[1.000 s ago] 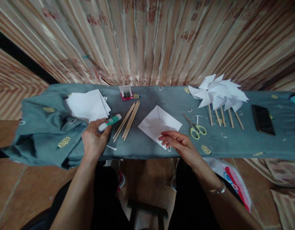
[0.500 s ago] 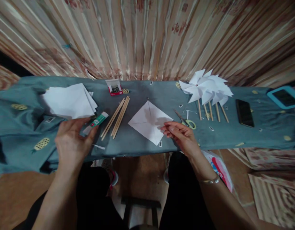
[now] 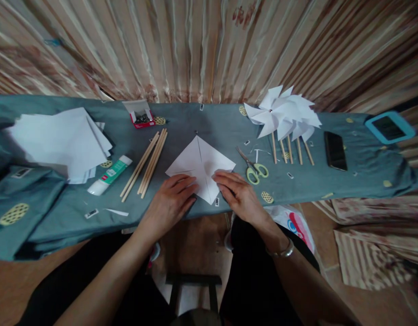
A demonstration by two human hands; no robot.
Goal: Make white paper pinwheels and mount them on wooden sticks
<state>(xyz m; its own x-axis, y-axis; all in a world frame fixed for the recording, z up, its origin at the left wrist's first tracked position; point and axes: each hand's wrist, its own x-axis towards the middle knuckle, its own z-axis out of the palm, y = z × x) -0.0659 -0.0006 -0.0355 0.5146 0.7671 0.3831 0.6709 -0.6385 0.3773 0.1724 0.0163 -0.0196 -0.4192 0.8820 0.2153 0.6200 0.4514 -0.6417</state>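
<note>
Evidently, the left hand (image 3: 170,203) and right hand (image 3: 244,199) rest, fingers loosely bent, on a square paper (image 3: 199,165) lying cornerwise near the front edge of the worktop (image 3: 215,124); whether either pinches it, I cannot tell. It should handle light, thin and easily creased (best held by its outer edges). Fingers hide its lower sides in part. Farther back, pinwheels (image 3: 285,113) overlap, and the contents of the red box (image 3: 145,124) are hard to distinguish.

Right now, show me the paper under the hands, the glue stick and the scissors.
Paper (image 3: 204,166): head view, middle of its white face.
Glue stick (image 3: 111,174): head view, on its green label.
Scissors (image 3: 251,165): head view, where blades meet handles.
</note>
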